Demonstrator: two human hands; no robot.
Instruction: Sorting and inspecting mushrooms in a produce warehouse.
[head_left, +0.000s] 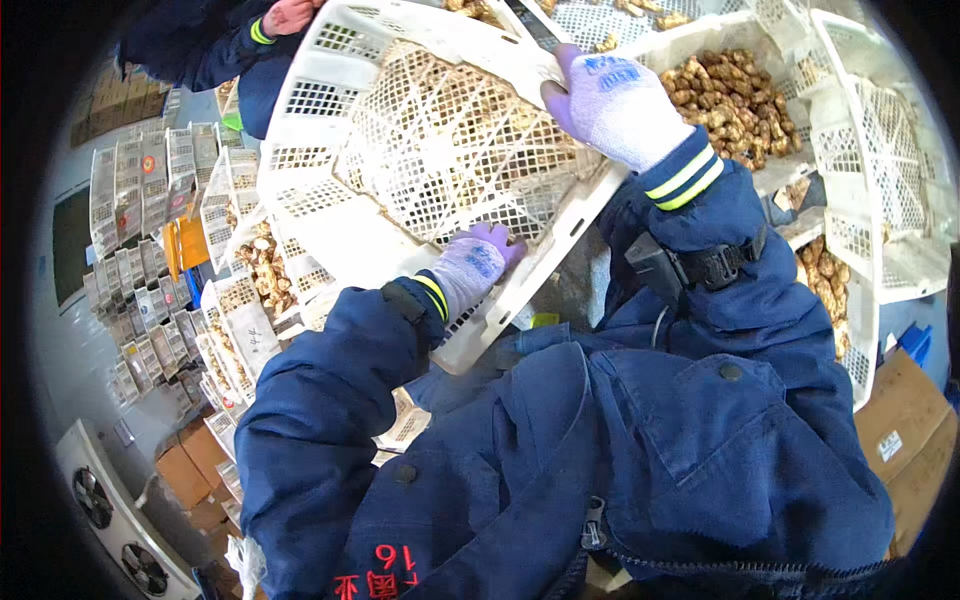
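Note:
A large white perforated plastic crate (431, 161) is tilted in front of me, its inside facing up towards me. Brown knobbly produce shows through its mesh bottom. My right hand (615, 105), in a white glove with purple fingers, grips the crate's upper right rim, thumb towards the inside. In a matching glove, my left hand (480, 259) reaches into the near corner and touches the crate's wall. Its fingertips are partly out of sight, so I cannot tell whether it grips or only rests there.
To the right, a white crate (757, 176) holds a pile of brown produce (739, 105), with another crate (892, 165) beside it. Crate stacks (154, 187) fill the left. A person's hand (291, 15) shows at top left. A cardboard box (900, 420) stands at lower right.

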